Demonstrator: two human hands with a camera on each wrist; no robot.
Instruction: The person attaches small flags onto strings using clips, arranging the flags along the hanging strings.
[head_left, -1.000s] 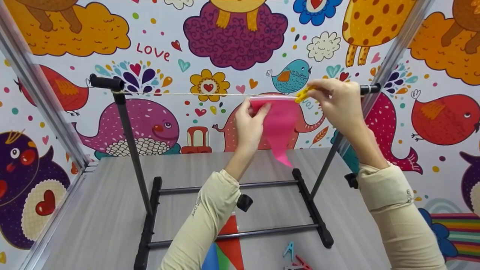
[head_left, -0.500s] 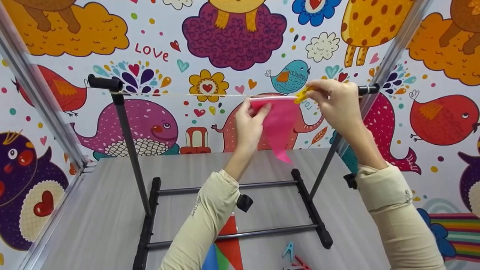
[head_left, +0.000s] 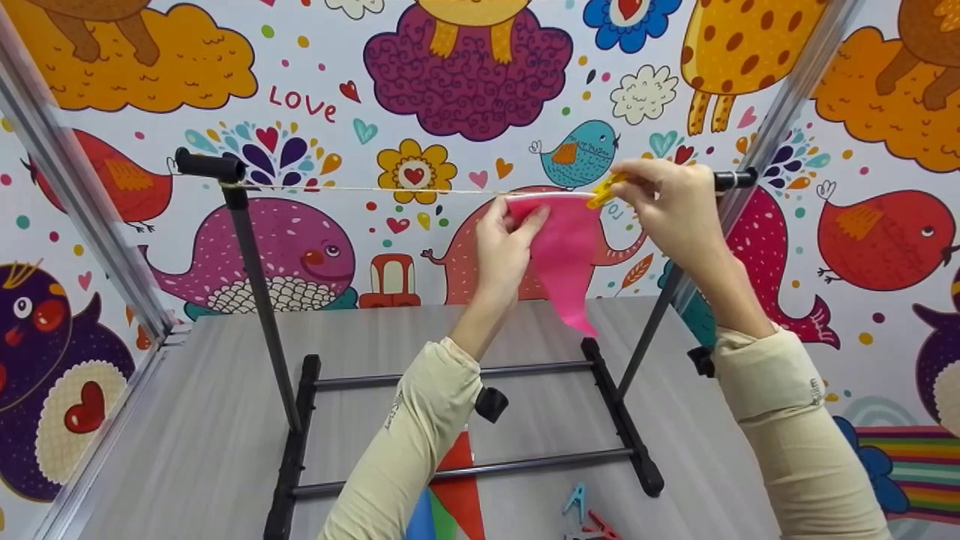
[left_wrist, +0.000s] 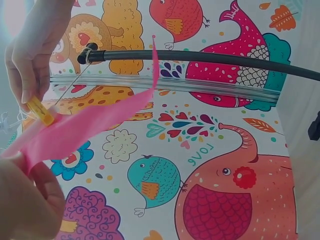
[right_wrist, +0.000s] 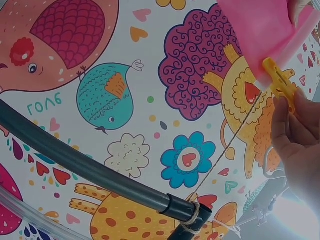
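Note:
A pink pennant flag with a white top edge hangs at the string. My left hand pinches its upper left part between thumb and fingers. At the flag's upper right corner, my right hand pinches a yellow clothespin. In the right wrist view the clothespin has its tip over the flag's white edge, close to the string. The left wrist view shows the pink flag stretching away from the left hand, its tail curling.
A black rack stands on the grey wooden table, the string tied between its uprights. Near the front lie red, green and blue flags, partly under the left sleeve, with a blue clothespin and a red clothespin to their right.
My left hand has shifted slightly right along the flag's top edge, and the flag's tail has swung right. The right hand stays at the corner with the yellow clothespin.

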